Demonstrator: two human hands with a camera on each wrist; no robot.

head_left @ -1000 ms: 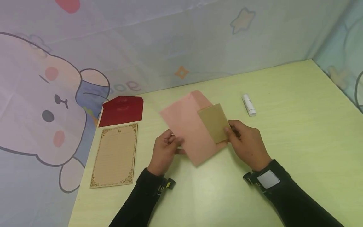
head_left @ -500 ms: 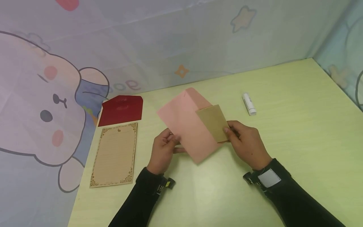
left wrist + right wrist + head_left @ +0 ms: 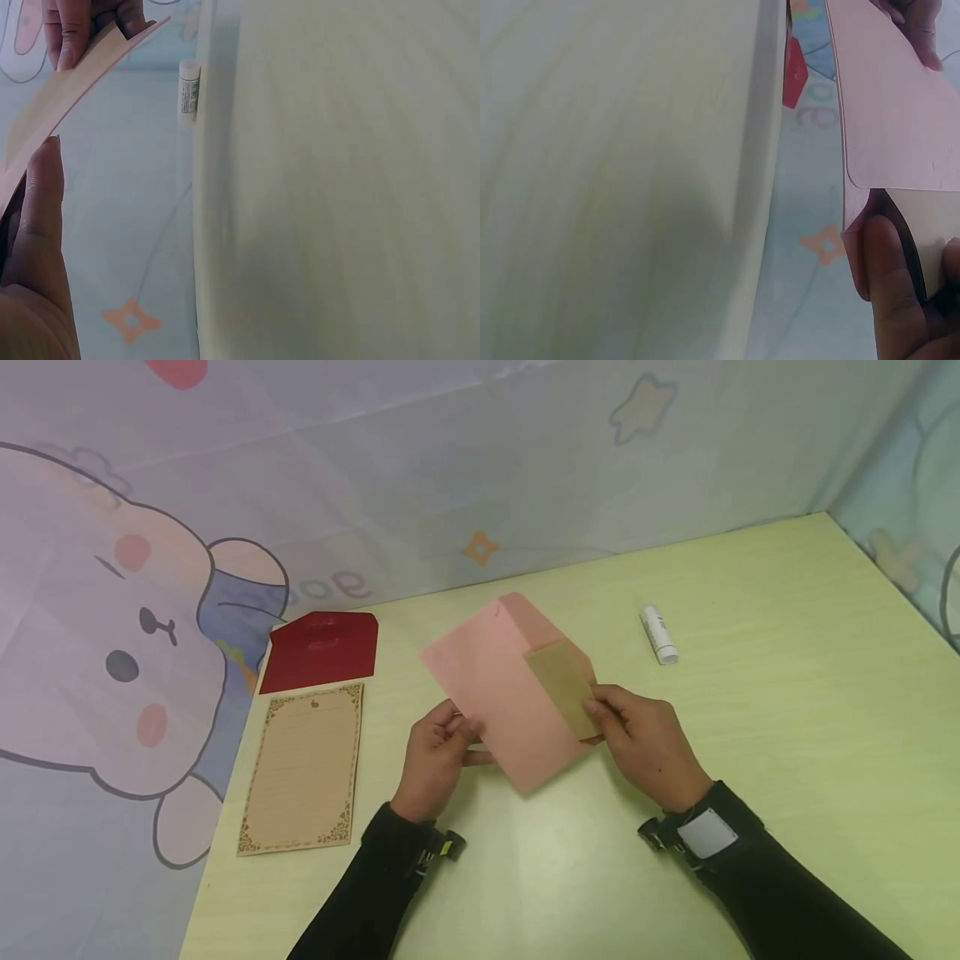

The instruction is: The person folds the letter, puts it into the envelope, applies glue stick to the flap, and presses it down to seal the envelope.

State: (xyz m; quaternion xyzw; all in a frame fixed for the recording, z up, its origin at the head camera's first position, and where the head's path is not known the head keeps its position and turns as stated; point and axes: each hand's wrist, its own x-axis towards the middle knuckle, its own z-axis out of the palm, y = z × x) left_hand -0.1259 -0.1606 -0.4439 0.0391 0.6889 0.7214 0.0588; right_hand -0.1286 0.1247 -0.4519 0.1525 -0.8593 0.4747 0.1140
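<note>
Above the table, my left hand (image 3: 435, 764) pinches the lower left edge of a pink envelope (image 3: 502, 702), thumb on its front. The envelope is tilted, its flap opened out toward the right. A folded tan sheet of paper (image 3: 564, 685) sits partly inside the envelope's mouth, its right part sticking out. My right hand (image 3: 648, 739) pinches that sheet's outer edge, thumb on top. In the right wrist view, the folded paper (image 3: 930, 225) enters beneath the envelope's pink front panel (image 3: 900, 112). The left wrist view shows the envelope nearly edge-on, with the left thumb (image 3: 43, 187) against it.
A red envelope (image 3: 322, 652) lies at the table's far left, with a bordered tan letter sheet (image 3: 303, 772) just in front of it. A white glue stick (image 3: 659, 635) lies at the back right. A printed cloth (image 3: 420, 468) hangs behind the table (image 3: 787, 693).
The folded paper has slid farther left into the pink envelope, and less of it shows. My right hand has moved slightly left with it. The left hand keeps its hold on the envelope.
</note>
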